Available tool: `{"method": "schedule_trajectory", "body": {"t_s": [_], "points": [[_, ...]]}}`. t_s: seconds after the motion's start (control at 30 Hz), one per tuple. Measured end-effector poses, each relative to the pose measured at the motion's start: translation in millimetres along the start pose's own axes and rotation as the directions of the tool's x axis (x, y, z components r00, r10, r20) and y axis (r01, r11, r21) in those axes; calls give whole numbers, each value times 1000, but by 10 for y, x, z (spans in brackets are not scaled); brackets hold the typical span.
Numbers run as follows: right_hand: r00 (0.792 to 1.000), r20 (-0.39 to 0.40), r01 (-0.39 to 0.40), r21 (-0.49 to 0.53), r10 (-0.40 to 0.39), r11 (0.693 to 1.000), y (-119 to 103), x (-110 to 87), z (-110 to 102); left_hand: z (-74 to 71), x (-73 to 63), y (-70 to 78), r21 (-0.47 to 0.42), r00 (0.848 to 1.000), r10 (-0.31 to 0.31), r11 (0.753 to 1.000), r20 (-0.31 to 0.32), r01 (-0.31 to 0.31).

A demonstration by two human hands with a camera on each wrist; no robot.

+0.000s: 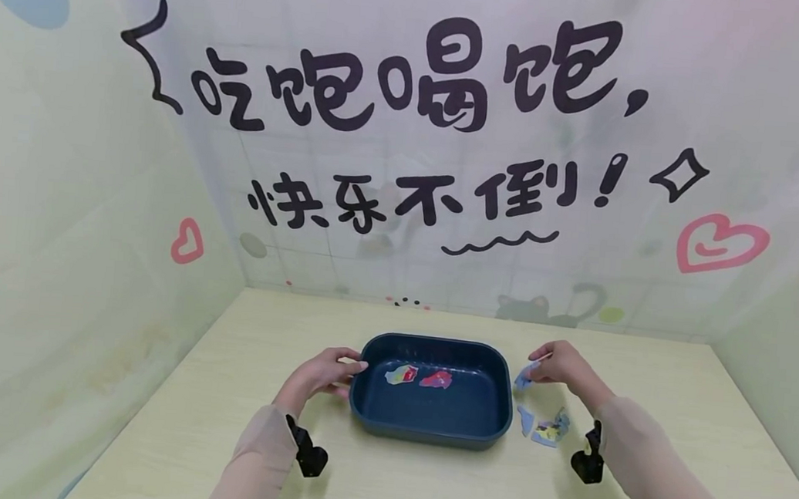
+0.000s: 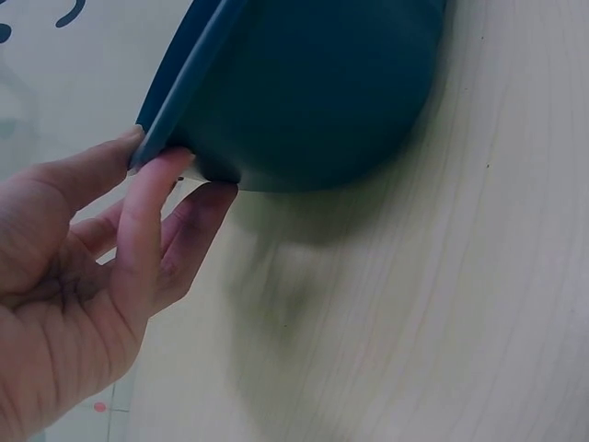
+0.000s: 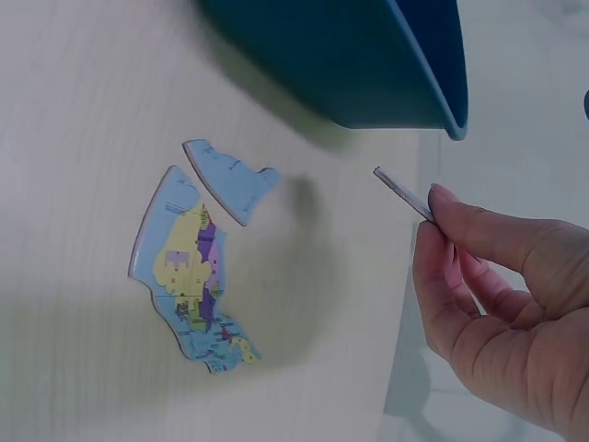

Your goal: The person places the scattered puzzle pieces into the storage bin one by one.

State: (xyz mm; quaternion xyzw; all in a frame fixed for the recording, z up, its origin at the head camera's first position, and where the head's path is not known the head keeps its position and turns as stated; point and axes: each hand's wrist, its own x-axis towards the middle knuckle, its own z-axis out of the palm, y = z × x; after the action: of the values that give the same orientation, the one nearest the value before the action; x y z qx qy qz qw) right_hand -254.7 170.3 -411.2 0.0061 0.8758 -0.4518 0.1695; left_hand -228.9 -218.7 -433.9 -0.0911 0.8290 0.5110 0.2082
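Note:
A dark blue rectangular basin [image 1: 429, 418] stands on the table, with two colourful map puzzle pieces, one pale blue and yellow [image 1: 401, 374], one mostly red [image 1: 436, 380], lying inside. At its left end, my left hand [image 1: 324, 370] grips the rim, thumb on top and fingers beneath, as the left wrist view shows. Just off the basin's right end, my right hand [image 1: 565, 367] pinches a thin blue puzzle piece [image 3: 401, 191] between thumb and fingers. Below that hand lie a plain blue puzzle piece [image 3: 230, 180] and a larger blue piece with a yellow and purple map [image 3: 187, 258].
The pale wood-grain table [image 1: 383, 484] meets a printed cloth backdrop [image 1: 398, 272] behind the basin, and more cloth hangs at both sides. Each wrist carries a small black camera mount, the left one [image 1: 306, 450] near the basin's front left corner.

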Motion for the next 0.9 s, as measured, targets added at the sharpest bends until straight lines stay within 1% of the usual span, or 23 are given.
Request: {"method": "schedule_trajectory", "body": {"t_s": [0.07,0.1,0.2,0.3,0.33,0.47,0.7,0.9], "points": [[1000,9,2,20,-2,1000,24,34,-30,3,-1,0,2,1000,1,1000,1,-1],[999,28,34,42,-35,999,84,93,-50,4,-1,1,2,1000,1,1000,1,-1],[998,44,46,58,-49,997,86,124,-91,5,1,-3,5,1000,5,1000,4,-5],[999,29,44,60,-45,997,-3,76,-106,4,4,-7,8,1000,6,1000,3,-6],[1000,12,18,44,-19,999,-87,16,-106,3,5,-7,10,1000,6,1000,2,-6],[1000,2,28,37,-28,999,-227,-59,-106,-3,3,-7,9,1000,7,1000,-1,-7],[999,5,49,45,-49,998,-387,-71,-37,-7,-2,-14,9,1000,-6,1000,1,6],[997,13,76,34,-77,997,-522,-65,58,-6,-5,-7,1,1000,-1,1000,4,1]]}}
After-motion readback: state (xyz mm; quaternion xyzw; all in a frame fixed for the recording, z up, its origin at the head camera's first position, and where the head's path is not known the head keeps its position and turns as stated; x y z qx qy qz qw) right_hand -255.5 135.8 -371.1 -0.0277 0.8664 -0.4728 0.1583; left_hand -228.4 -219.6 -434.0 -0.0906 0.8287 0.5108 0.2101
